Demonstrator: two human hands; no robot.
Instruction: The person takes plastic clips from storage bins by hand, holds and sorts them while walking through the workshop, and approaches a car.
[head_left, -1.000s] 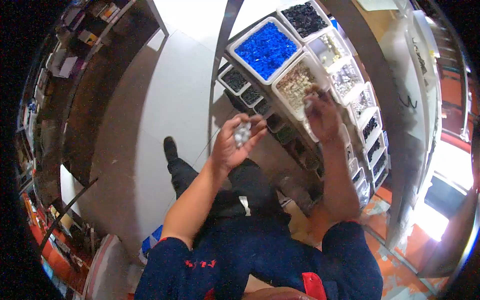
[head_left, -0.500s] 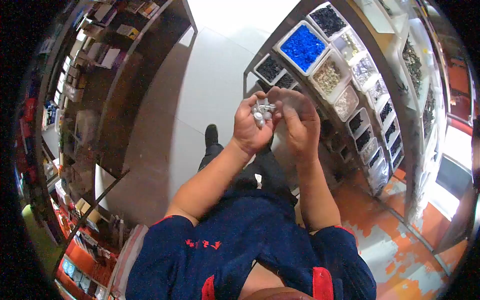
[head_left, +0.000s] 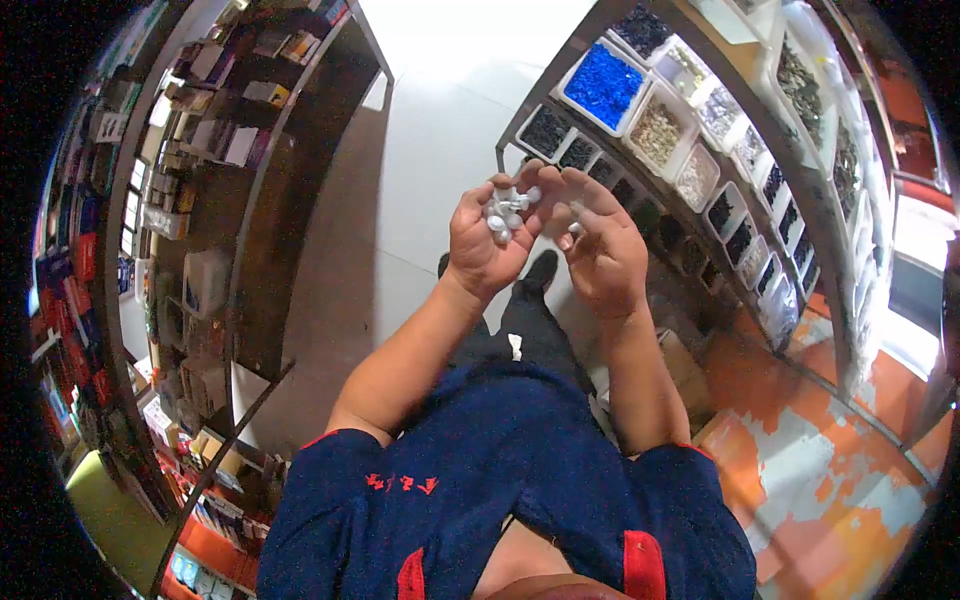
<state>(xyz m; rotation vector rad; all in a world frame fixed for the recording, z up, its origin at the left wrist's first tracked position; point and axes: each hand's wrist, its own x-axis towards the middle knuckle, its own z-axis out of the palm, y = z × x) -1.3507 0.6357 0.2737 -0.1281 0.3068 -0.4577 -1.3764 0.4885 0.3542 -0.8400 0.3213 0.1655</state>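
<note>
My left hand (head_left: pixel 478 250) is cupped, palm up, around a small heap of white plastic clips (head_left: pixel 508 212), some showing round, flat heads. Just to its right is my right hand (head_left: pixel 608 262), its thumb and fingers pinched on another small white clip (head_left: pixel 575 229). The fingertips of the two hands are close together at chest height, above the floor. Exactly how many clips lie in the left palm I cannot make out.
On my right, a sloped rack carries open bins: one of blue pieces (head_left: pixel 604 86), one of beige pieces (head_left: pixel 657 135), several of black pieces (head_left: pixel 545 133). Tall shelves with boxes (head_left: pixel 240 145) line my left. Pale floor (head_left: pixel 430 120) runs between them.
My right hand has drawn slightly away from the left palm and now shows a clip between its fingers. My left hand has shifted a little left, and the view has moved slightly.
</note>
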